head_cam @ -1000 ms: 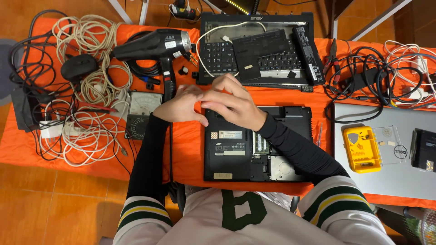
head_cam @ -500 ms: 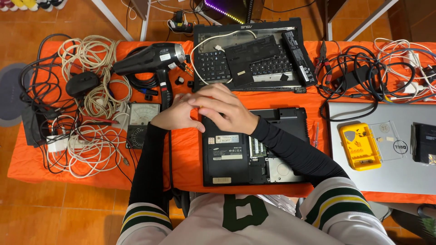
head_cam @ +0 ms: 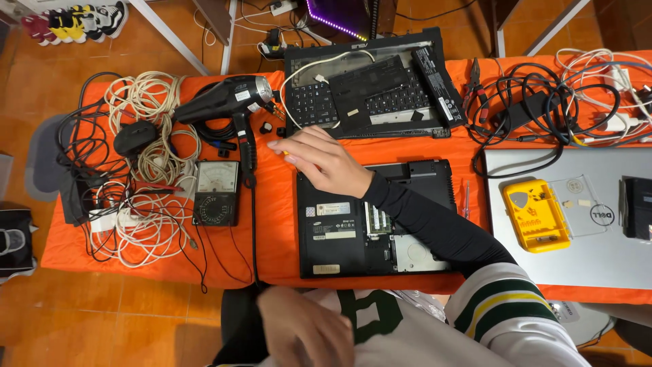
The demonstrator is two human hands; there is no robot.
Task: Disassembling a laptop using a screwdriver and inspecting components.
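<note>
On an orange-covered desk (head_cam: 272,224), centre, lies a black laptop base (head_cam: 373,217) turned underside up: matte plastic, rectangular, w/ white and grey rectangular labels at its left half and open bays showing a green memory strip and a silver round-marked drive. Right hand (head_cam: 319,160) rests over the base's top-left corner, fingers spread loosely and reaching left over the cloth; a small yellow bit shows under the fingers, can't tell if it's pinched. Left hand (head_cam: 305,333) is down near the lap, blurred, fingers curled; grip can't be told. Behind the base, a second black laptop chassis (head_cam: 370,88) w/ keyboard exposed and a long black battery w/ white label strip. Left of the hand: black glossy hair dryer (head_cam: 227,102) w/ small silver label, and a black analog multimeter (head_cam: 216,192) w/ pale dial face. Far left, coiled white and black cables (head_cam: 136,170). Right: silver closed laptop (head_cam: 577,251) carrying a yellow plastic bit case (head_cam: 536,214) w/ clear lid.
</note>
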